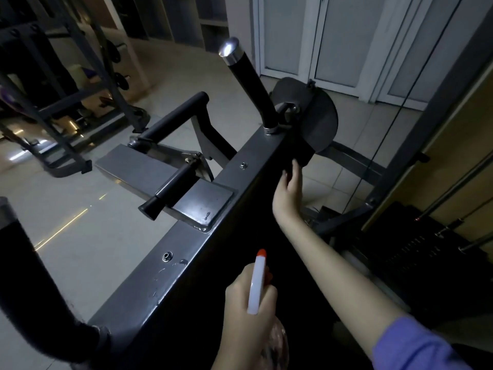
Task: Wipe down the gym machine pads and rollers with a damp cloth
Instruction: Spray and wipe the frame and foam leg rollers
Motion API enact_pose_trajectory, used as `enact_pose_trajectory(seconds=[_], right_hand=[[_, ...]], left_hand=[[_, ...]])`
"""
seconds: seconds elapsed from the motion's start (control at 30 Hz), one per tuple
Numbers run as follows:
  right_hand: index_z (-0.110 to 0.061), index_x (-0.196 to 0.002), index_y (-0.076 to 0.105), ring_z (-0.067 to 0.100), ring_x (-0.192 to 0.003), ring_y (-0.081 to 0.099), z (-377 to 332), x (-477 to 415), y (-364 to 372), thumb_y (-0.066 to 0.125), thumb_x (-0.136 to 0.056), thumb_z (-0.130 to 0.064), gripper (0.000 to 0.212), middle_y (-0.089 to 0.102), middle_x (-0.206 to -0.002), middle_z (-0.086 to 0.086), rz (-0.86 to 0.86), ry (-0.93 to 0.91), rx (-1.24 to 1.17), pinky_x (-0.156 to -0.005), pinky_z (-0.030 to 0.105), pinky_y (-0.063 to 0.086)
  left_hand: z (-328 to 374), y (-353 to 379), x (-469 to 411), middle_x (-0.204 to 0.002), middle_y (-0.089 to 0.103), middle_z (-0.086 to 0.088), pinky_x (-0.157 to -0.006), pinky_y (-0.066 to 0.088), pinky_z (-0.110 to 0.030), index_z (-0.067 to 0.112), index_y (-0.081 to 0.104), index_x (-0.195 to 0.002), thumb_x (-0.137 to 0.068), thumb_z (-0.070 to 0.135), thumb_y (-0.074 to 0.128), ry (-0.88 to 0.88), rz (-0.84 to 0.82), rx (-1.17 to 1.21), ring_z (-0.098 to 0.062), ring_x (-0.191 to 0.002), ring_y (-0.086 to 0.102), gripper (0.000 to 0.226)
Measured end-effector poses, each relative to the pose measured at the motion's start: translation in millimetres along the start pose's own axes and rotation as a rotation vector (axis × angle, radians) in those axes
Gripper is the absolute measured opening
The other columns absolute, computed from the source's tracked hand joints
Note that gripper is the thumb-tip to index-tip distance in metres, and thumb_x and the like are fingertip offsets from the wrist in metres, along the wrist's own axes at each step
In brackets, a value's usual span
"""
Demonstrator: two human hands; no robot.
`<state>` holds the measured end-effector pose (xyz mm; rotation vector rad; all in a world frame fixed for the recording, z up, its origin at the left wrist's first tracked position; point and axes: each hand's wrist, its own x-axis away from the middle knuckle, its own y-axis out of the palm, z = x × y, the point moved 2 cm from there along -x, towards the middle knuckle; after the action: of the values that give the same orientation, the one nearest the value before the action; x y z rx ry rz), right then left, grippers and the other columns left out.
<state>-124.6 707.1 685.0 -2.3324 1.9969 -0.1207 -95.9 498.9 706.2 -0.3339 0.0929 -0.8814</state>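
The long black pad (240,236) of the gym machine runs diagonally through the view, mounted on a grey steel beam (170,265). My right hand (289,186) reaches to the pad's far end, thumb and fingers pinching a dark cloth (301,156) against it; the dim light blurs the cloth's outline. My left hand (248,313) grips a spray bottle (258,279) with a white head and orange nozzle, held over the near part of the pad and pointing away from me.
A black upright handle (249,84) with a chrome cap rises from the beam's far end beside a round cam plate (317,118). Black grip bars (173,116) and a steel plate (149,166) lie left. A padded bar (29,276) curves at lower left. Weight stack (416,247) stands right.
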Motion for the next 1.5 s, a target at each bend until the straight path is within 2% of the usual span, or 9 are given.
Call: enact_pose_trajectory(seconds=[0.1,0.27,0.43,0.63,0.87,1.03,1.23,1.37,1.5], right_hand=[[-0.024,-0.147,0.026,0.025,-0.134,0.039,-0.3,-43.5,-6.0,0.031,-0.103,-0.028,0.045,0.03,-0.152,0.004,0.061,0.156,-0.047,-0.106,0.032,0.036],[-0.026,-0.148,0.024,0.024,-0.138,0.033,1.2,-50.4,-1.9,0.027,-0.101,-0.026,0.047,0.026,-0.154,0.002,0.072,0.249,-0.084,-0.112,0.041,0.03],[-0.016,-0.15,0.019,0.018,-0.142,0.022,6.1,24.9,6.0,0.028,-0.101,-0.005,0.05,0.013,-0.157,0.003,0.017,0.152,-0.074,-0.097,0.006,0.015],[-0.011,-0.149,0.02,0.019,-0.141,0.024,5.2,22.4,4.8,0.03,-0.101,-0.003,0.05,0.017,-0.157,0.007,-0.002,0.114,-0.036,-0.096,0.007,0.019],[-0.017,-0.151,0.015,0.027,-0.142,0.023,-5.1,-1.6,7.8,0.031,-0.102,-0.038,0.056,0.018,-0.156,0.009,0.051,0.306,-0.081,-0.115,0.043,0.022],[-0.012,-0.151,0.007,0.023,-0.144,0.015,9.8,44.2,7.6,0.027,-0.104,-0.027,0.053,0.008,-0.158,0.008,-0.059,0.307,-0.004,-0.113,0.031,0.015],[-0.02,-0.151,0.011,0.029,-0.14,0.028,7.8,3.8,7.6,0.031,-0.101,-0.036,0.057,0.023,-0.155,0.01,-0.01,0.308,-0.015,-0.113,0.046,0.026],[-0.011,-0.15,0.016,0.032,-0.137,0.034,1.9,19.2,12.2,0.03,-0.103,-0.019,0.05,0.027,-0.152,0.016,0.057,0.335,-0.036,-0.111,0.042,0.028],[-0.014,-0.151,0.014,0.026,-0.139,0.03,10.4,80.1,7.8,0.03,-0.103,-0.016,0.05,0.025,-0.154,0.01,-0.066,0.324,-0.131,-0.11,0.031,0.026]], left_hand=[[-3.6,-0.8,4.1,-0.076,0.065,0.002,-0.066,0.047,-0.018,0.044,0.059,-0.096,-0.071,0.016,0.05,0.005,-0.008,-0.034,-0.007,-0.078,0.063,0.039],[-8.9,-11.0,12.0,-0.083,0.068,0.005,-0.067,0.047,-0.012,0.038,0.061,-0.104,-0.072,0.015,0.049,0.025,-0.018,-0.071,-0.002,-0.085,0.063,0.042],[-9.1,-15.4,9.5,-0.078,0.065,0.013,-0.066,0.043,-0.007,0.052,0.052,-0.106,-0.068,0.017,0.047,0.023,0.004,-0.023,0.001,-0.082,0.062,0.052],[-5.6,-11.8,5.6,-0.071,0.057,-0.003,-0.056,0.04,-0.013,0.048,0.06,-0.097,-0.069,0.015,0.047,-0.001,0.01,0.054,-0.003,-0.062,0.054,0.046],[-11.5,-17.1,6.1,-0.066,0.05,-0.005,-0.056,0.037,-0.013,0.021,0.061,-0.085,-0.071,0.018,0.045,0.023,0.019,-0.027,-0.005,-0.057,0.048,0.021],[-12.0,-19.0,6.8,-0.058,0.04,-0.003,-0.051,0.029,-0.023,0.002,0.047,-0.069,-0.071,0.014,0.049,-0.012,0.052,0.07,-0.011,-0.053,0.037,0.012],[-8.7,-19.3,8.4,-0.061,0.04,-0.006,-0.05,0.029,-0.024,-0.007,0.045,-0.075,-0.071,0.013,0.048,-0.033,0.067,0.103,-0.016,-0.054,0.037,0.02],[-9.5,-22.5,11.8,-0.069,0.046,-0.022,-0.054,0.032,-0.026,-0.008,0.052,-0.084,-0.071,0.014,0.05,-0.034,0.084,0.076,-0.016,-0.059,0.042,0.025],[-9.4,-20.5,13.4,-0.062,0.041,-0.005,-0.054,0.031,-0.026,-0.002,0.053,-0.081,-0.069,0.013,0.049,-0.033,0.083,0.061,-0.01,-0.056,0.039,0.019]])
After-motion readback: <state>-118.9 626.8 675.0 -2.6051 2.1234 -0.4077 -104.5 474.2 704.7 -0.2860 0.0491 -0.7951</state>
